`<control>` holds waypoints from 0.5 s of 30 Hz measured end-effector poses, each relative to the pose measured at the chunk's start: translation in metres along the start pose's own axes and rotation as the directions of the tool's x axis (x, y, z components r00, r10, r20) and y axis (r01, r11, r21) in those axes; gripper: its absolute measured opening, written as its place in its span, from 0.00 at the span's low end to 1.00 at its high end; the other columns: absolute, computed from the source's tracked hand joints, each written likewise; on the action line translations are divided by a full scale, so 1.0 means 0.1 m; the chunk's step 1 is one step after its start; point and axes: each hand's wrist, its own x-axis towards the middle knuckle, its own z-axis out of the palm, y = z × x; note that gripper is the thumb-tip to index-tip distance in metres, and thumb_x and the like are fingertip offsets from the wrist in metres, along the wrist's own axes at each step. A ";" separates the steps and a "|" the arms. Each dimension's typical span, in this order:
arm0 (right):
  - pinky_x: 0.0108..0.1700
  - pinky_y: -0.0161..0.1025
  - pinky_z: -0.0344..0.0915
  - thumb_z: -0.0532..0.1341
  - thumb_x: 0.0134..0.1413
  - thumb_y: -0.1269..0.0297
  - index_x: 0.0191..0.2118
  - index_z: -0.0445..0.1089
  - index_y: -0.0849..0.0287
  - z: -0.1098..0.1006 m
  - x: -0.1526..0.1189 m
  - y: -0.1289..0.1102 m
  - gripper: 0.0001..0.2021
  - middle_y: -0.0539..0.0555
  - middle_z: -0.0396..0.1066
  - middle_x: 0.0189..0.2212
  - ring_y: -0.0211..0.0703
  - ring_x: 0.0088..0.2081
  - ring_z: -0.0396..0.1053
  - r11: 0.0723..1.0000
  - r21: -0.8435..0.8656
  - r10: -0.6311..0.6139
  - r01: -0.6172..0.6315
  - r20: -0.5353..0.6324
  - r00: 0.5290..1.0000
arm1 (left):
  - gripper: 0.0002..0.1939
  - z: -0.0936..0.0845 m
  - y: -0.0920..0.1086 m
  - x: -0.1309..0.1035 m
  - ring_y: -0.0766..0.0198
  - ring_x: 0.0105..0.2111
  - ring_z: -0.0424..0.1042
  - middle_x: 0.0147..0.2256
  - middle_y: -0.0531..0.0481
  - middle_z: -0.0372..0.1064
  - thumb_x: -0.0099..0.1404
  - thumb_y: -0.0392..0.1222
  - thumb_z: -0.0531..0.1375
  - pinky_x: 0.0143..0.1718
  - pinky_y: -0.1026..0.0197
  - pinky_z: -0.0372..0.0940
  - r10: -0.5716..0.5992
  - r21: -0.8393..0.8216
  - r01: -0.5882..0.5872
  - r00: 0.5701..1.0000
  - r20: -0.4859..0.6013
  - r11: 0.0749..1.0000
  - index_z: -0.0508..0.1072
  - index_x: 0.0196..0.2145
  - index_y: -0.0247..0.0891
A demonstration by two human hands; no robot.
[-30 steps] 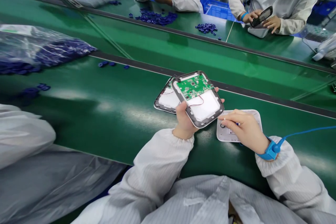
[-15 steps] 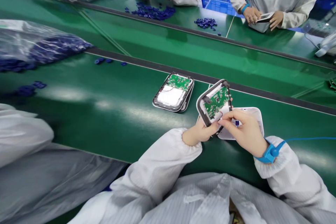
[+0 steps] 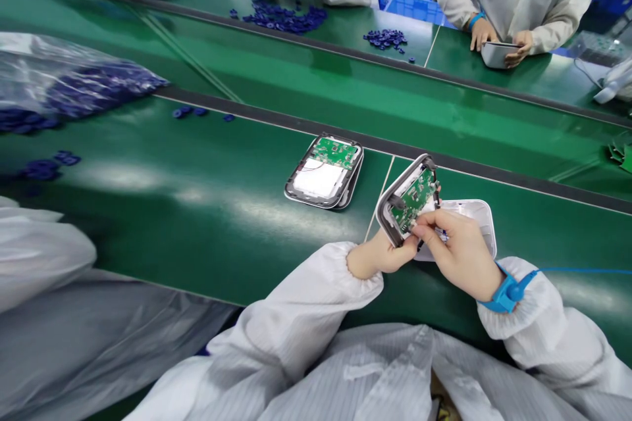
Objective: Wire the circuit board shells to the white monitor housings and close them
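Note:
My left hand (image 3: 388,254) grips the lower edge of a white casing with a dark rim and a green circuit board (image 3: 412,200), tilted up off the table. Thumb and forefinger of my right hand (image 3: 457,247) are pinched at the board's lower edge; what they hold is too small to make out. Behind my right hand a white shell (image 3: 481,217) lies on the green table (image 3: 237,237). Left of my hands rests a stack of similar casings (image 3: 323,174), the top one showing its board and a white panel.
Blue rings (image 3: 190,112) and a clear bag of them (image 3: 93,82) are at the left. A raised dark ledge (image 3: 276,122) runs behind the casings. Across it, two people in white work near blue piles (image 3: 284,16). A blue cord (image 3: 582,270) runs right from my wristband.
The held casing and my left hand have shifted slightly right. My right fingertips now sit nearer the board's edge. Across the table, a person has tilted a white casing differently.

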 end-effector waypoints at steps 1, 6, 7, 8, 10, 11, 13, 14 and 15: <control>0.40 0.39 0.67 0.58 0.64 0.67 0.34 0.73 0.56 0.00 0.00 -0.01 0.08 0.51 0.77 0.31 0.43 0.34 0.74 1.000 -0.013 -0.003 0.003 0.005 1.000 | 0.19 0.00 0.00 0.00 0.49 0.56 0.70 0.49 0.42 0.75 0.64 0.46 0.59 0.65 0.46 0.59 0.012 0.017 -0.012 1.000 0.013 1.000 0.74 0.51 0.36; 0.38 0.40 0.66 0.57 0.65 0.66 0.35 0.73 0.57 -0.01 -0.01 -0.03 0.09 0.52 0.77 0.31 0.43 0.34 0.74 0.998 -0.056 -0.001 0.002 0.022 1.000 | 0.19 -0.01 -0.02 -0.04 0.49 0.56 0.70 0.47 0.42 0.75 0.65 0.46 0.59 0.65 0.46 0.58 0.029 0.043 -0.030 0.999 0.026 0.999 0.74 0.52 0.36; 0.38 0.40 0.66 0.57 0.65 0.66 0.35 0.73 0.57 -0.01 -0.01 -0.03 0.09 0.52 0.77 0.31 0.43 0.34 0.74 0.998 -0.057 0.001 0.001 0.027 1.000 | 0.20 -0.01 -0.03 -0.04 0.49 0.55 0.71 0.47 0.42 0.75 0.65 0.47 0.59 0.65 0.46 0.59 0.022 0.037 -0.024 0.999 0.035 0.999 0.74 0.51 0.36; 0.38 0.40 0.66 0.57 0.65 0.66 0.35 0.73 0.57 -0.01 -0.01 -0.03 0.08 0.52 0.77 0.31 0.43 0.34 0.74 0.999 -0.055 0.003 -0.001 0.033 0.999 | 0.20 -0.01 -0.04 -0.05 0.49 0.54 0.71 0.47 0.42 0.76 0.65 0.47 0.59 0.64 0.46 0.60 0.015 0.031 -0.016 0.999 0.040 0.999 0.74 0.51 0.36; 0.39 0.40 0.66 0.57 0.65 0.66 0.35 0.73 0.57 -0.01 -0.02 -0.03 0.08 0.52 0.77 0.32 0.43 0.35 0.74 0.999 -0.041 0.007 -0.005 0.044 0.999 | 0.21 -0.01 -0.05 -0.06 0.48 0.54 0.71 0.46 0.42 0.76 0.65 0.49 0.60 0.64 0.45 0.60 0.000 0.016 -0.001 0.999 0.038 1.000 0.74 0.52 0.36; 0.39 0.40 0.66 0.57 0.65 0.66 0.35 0.73 0.57 -0.01 -0.01 -0.03 0.08 0.52 0.77 0.32 0.43 0.35 0.74 0.999 -0.034 0.010 -0.008 0.047 0.999 | 0.22 -0.01 -0.06 -0.06 0.48 0.55 0.71 0.47 0.42 0.76 0.65 0.51 0.60 0.64 0.45 0.60 -0.007 0.006 0.007 0.999 0.033 1.000 0.73 0.53 0.37; 0.39 0.40 0.66 0.57 0.65 0.66 0.35 0.72 0.57 -0.01 -0.01 -0.03 0.09 0.52 0.77 0.32 0.44 0.35 0.74 1.000 -0.024 0.017 -0.016 0.046 0.999 | 0.25 0.00 -0.08 -0.06 0.47 0.56 0.70 0.47 0.41 0.76 0.65 0.53 0.60 0.65 0.44 0.59 -0.019 -0.023 0.020 0.999 0.028 1.000 0.72 0.54 0.37; 0.39 0.40 0.66 0.56 0.65 0.66 0.35 0.72 0.57 -0.01 -0.01 -0.03 0.09 0.52 0.77 0.32 0.44 0.35 0.74 1.000 -0.022 0.020 -0.019 0.043 0.999 | 0.26 0.00 -0.08 -0.05 0.47 0.56 0.70 0.48 0.41 0.75 0.65 0.55 0.60 0.65 0.43 0.58 -0.026 -0.040 0.027 0.999 0.031 0.999 0.72 0.55 0.37; 0.38 0.40 0.66 0.56 0.65 0.66 0.34 0.72 0.57 0.00 -0.01 -0.03 0.09 0.52 0.77 0.31 0.44 0.35 0.74 1.000 -0.021 0.023 -0.022 0.039 0.999 | 0.26 0.01 -0.08 -0.05 0.46 0.57 0.69 0.48 0.41 0.75 0.65 0.56 0.60 0.65 0.43 0.58 -0.033 -0.059 0.035 0.999 0.038 0.998 0.72 0.55 0.37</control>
